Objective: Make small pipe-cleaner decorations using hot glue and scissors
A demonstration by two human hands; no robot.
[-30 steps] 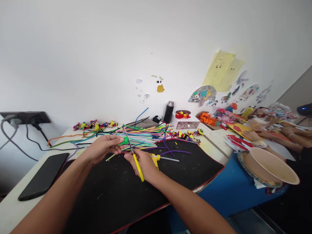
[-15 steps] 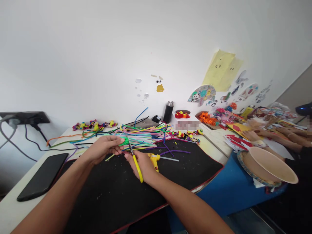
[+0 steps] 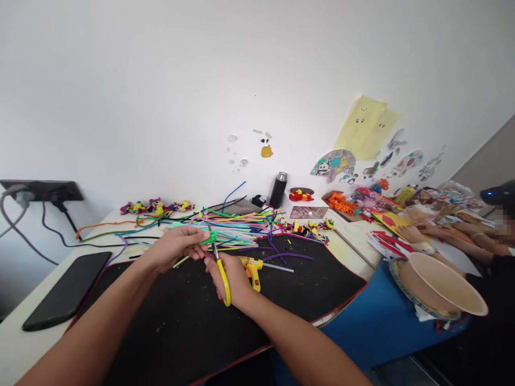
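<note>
My left hand (image 3: 185, 245) pinches a small fuzzy green piece (image 3: 210, 236), which looks like bent pipe cleaner. Yellow-handled scissors (image 3: 223, 280) are in my right hand (image 3: 233, 274), their blades pointing away from me and up against the green piece. Whether the blades are parted is hard to make out. Just beyond both hands lies a heap of multicoloured pipe cleaners (image 3: 237, 228). A yellow glue gun (image 3: 253, 271) with a clear glue stick rests on the black mat (image 3: 181, 327), partly behind my right hand.
A black phone (image 3: 66, 292) lies at the left, below a power strip (image 3: 42, 191). Small colourful figures (image 3: 156, 207) line the back edge near a black bottle (image 3: 278, 190). To the right are a beige bowl (image 3: 446, 284) and a co-worker's hands (image 3: 414, 236) over paper.
The scissors have turned slightly more upright beside the green piece, and the green piece has shifted a little to the right. Both hands keep their grip.
</note>
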